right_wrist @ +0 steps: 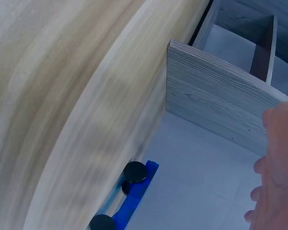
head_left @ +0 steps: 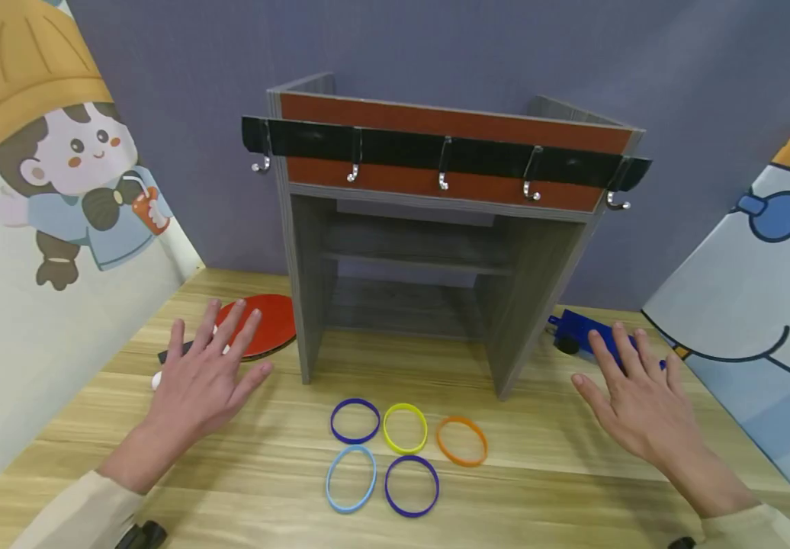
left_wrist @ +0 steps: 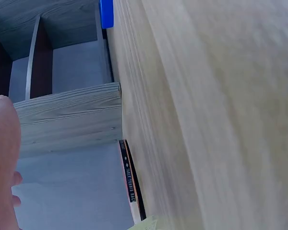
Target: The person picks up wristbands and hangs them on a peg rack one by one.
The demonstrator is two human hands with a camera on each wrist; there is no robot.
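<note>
My left hand [head_left: 206,379] is held palm down with fingers spread, nearest to a red table tennis racket [head_left: 268,324] left of the grey shelf unit [head_left: 395,263]. On the other side my right hand [head_left: 645,408] has its fingers extended near a blue toy vehicle [head_left: 576,329] with black wheels. Neither hand holds anything. Between them on the table lie rubber wristbands: a dark blue one [head_left: 332,427], a yellow one [head_left: 425,438], an orange one [head_left: 483,450], a light blue one [head_left: 329,488] and a purple one [head_left: 436,496].
A black rail [head_left: 402,145] with several silver hooks [head_left: 443,181] crosses the shelf unit's red-brown upper front. Part of a white ball [head_left: 156,380] shows beside the left hand. The wooden table [head_left: 539,496] meets a grey-blue wall [head_left: 196,114] behind and printed panels at both sides.
</note>
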